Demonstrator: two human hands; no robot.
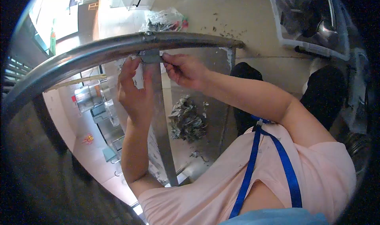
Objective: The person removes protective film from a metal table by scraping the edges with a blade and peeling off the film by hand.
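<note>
A small grey flat piece (152, 58) lies across the top of a flat metal upright (157, 90), just under a curved metal rail (174, 36). My right hand (184, 70) is closed in a pinch at its right end, the other fingers curled in. To the left of the upright, my left hand (135, 90) has thumb and fingers apart, fingertips near the left edge of the piece. Whether they touch it is hard to tell. A crumpled grey lump (188, 120) sits below and to the right of the upright.
A clear plastic bag (164, 20) lies on the floor beyond the rail. Dark crumbs (215, 27) are scattered nearby. At the upper right stands a translucent plastic bin (279, 31) with dark things inside. A shelf-like area with boxes (99, 110) shows at left.
</note>
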